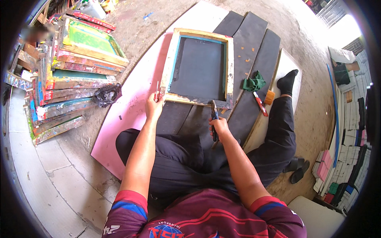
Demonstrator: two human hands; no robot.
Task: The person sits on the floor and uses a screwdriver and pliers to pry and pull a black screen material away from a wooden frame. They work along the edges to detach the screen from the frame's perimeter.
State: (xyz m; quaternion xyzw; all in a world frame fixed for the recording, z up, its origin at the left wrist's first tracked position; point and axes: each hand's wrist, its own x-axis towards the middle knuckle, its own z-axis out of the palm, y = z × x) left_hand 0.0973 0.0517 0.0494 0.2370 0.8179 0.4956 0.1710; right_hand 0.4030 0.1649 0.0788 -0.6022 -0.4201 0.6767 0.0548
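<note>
A paint-stained wooden frame [172, 55] lies tilted before me on dark boards, its inside edges marked with blue. At its near left corner my left hand [154, 107] is closed around a thin screwdriver [158, 88], whose shaft points up and away. Whether these fingers also grip the corner, I cannot tell. My right hand [220, 127] is wrapped round the dark handles of pliers [214, 115]. The jaws meet the near rail of the frame, toward its right end; what they grip is too small to make out.
Right of the frame lie a green cloth [254, 81], a red-and-white cutter [260, 104] and an orange block [269, 97]. Beneath are dark boards [262, 55] and a pink sheet [115, 139]. Stacked painted frames [71, 83] and a black plastic bag [107, 95] stand left.
</note>
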